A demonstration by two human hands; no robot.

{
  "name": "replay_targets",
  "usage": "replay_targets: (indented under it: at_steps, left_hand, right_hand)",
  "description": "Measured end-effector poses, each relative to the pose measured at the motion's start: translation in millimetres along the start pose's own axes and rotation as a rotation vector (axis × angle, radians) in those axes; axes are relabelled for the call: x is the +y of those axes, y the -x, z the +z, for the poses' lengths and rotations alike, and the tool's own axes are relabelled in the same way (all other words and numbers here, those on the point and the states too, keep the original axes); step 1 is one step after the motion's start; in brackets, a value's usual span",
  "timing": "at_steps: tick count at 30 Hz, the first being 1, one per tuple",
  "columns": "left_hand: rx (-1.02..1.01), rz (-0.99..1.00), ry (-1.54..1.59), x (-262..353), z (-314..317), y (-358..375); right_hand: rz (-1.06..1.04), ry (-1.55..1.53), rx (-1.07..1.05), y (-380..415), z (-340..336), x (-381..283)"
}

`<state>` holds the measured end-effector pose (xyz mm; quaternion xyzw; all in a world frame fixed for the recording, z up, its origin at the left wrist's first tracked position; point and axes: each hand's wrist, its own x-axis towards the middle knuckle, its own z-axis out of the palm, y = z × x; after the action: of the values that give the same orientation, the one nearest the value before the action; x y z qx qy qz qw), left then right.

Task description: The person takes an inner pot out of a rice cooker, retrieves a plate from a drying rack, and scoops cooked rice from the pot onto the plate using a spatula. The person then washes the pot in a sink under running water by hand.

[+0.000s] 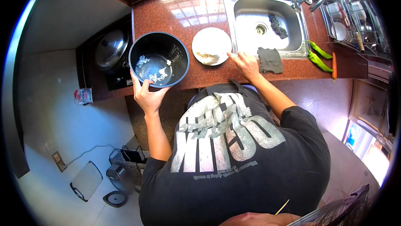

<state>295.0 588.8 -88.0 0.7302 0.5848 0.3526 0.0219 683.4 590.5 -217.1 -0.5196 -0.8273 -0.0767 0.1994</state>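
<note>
A round black pot (156, 65) with bits of white rice inside stands at the counter's front edge. My left hand (149, 95) grips its near rim, thumb and fingers on the wall. To the pot's right lies a white plate (212, 42) with some brownish residue on its lower part. My right hand (246, 65) is at the plate's right edge, fingers apart and fingertips near the rim; nothing shows in it. Just right of that hand, a dark grey cloth (270, 61) lies over the sink's front edge.
The steel sink (242, 17) holds a dark scrubber (277, 26) beside its drain, under a faucet (311, 0). Green peppers (319, 61) and a carrot (334, 66) lie right of it, near a dish rack (346, 21). A lidded pan (112, 49) stands on the left.
</note>
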Motion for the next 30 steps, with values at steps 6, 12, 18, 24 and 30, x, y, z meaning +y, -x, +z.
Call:
replay_targets:
  at_steps: [6, 12, 18, 24, 30]
  left_hand:
    - [-0.020, -0.009, 0.010, 0.5, -1.6, 2.4]
    - [-0.027, -0.015, 0.034, 1.0, 2.2, 6.0]
    - [-0.038, -0.016, 0.066, 2.7, 6.2, 7.6]
    - [-0.042, -0.003, 0.072, 1.8, 3.8, 8.7]
    - [-0.043, 0.004, 0.045, -1.5, 2.2, 6.7]
  right_hand:
    - [0.070, -0.096, 0.034, -6.4, -0.9, 0.7]
    - [0.258, -0.258, 0.098, -19.0, -25.4, 2.8]
    - [0.204, -0.230, 0.078, -16.9, -14.7, 16.1]
    - [0.196, -0.204, 0.083, -14.1, -9.8, 14.8]
    - [0.132, -0.208, 0.038, -11.7, -15.4, 19.6]
